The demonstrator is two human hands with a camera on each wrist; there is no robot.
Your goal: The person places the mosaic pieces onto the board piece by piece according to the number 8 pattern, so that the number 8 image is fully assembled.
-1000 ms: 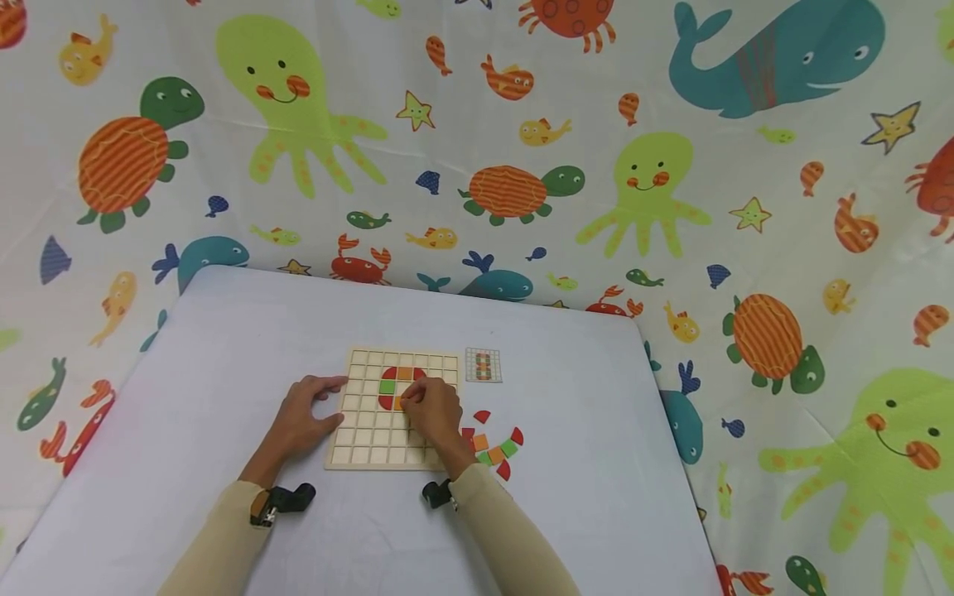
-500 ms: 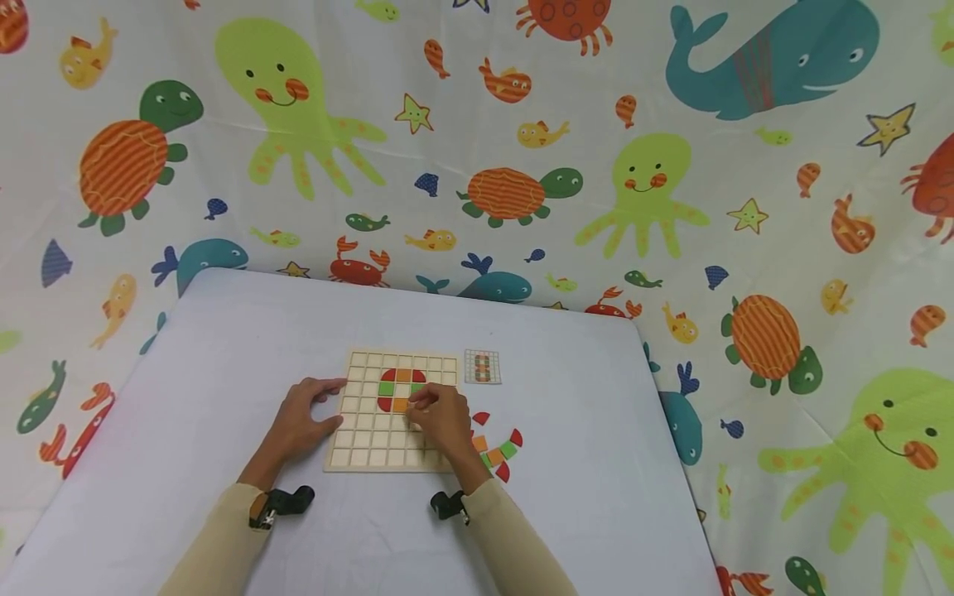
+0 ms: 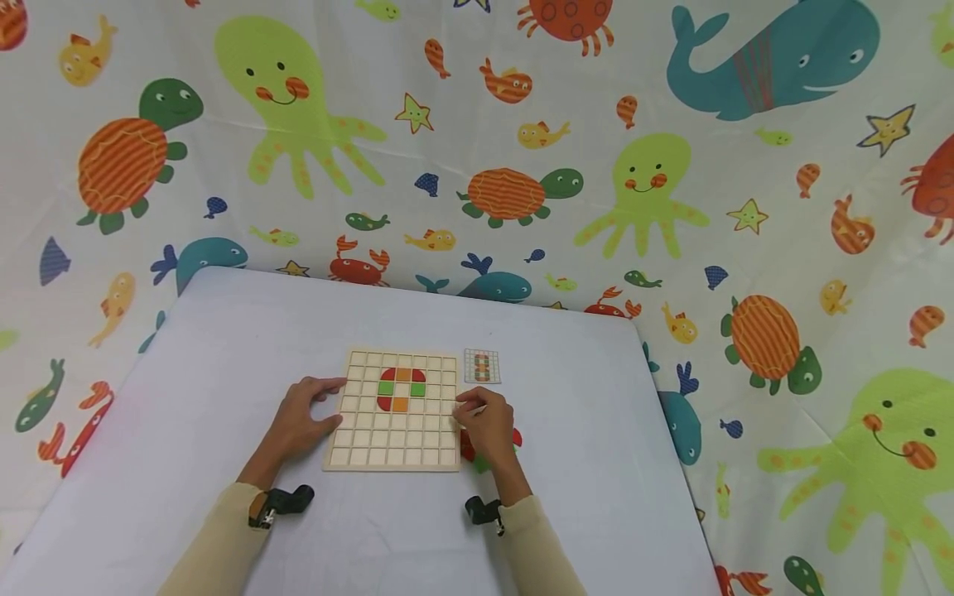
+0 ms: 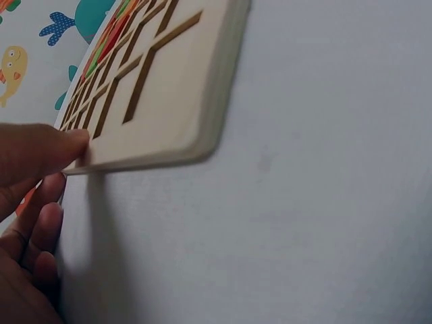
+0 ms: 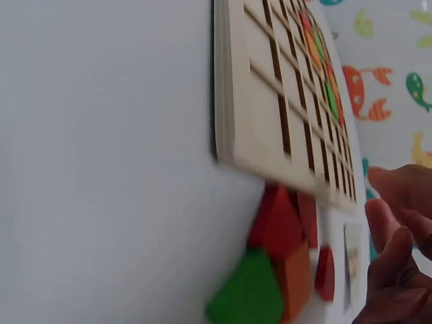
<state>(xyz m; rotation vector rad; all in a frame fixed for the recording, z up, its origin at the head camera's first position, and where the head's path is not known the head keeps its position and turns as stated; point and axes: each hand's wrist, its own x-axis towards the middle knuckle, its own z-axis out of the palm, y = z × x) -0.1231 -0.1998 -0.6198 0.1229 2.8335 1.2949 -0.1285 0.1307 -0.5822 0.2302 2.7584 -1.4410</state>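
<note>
Grid board [image 3: 368, 441] w/ red, green, orange tiles [image 3: 417, 390] on desk [image 3: 298, 314].
L hand [image 3: 300, 415] touches L edge, fingers relaxed; R hand [image 3: 488, 422] nr R edge, fingers released, loosely bent; loose tiles [image 5: 248, 291] beside R edge.

The head camera looks forward and down across the counter [image 3: 596, 447] to the printed cloth [image 3: 477, 120] behind; the left wrist camera [image 3: 292, 499] and right wrist camera [image 3: 481, 510] peer in low, tilted and close at corners of the board [image 3: 395, 439], which all three views share.
</note>
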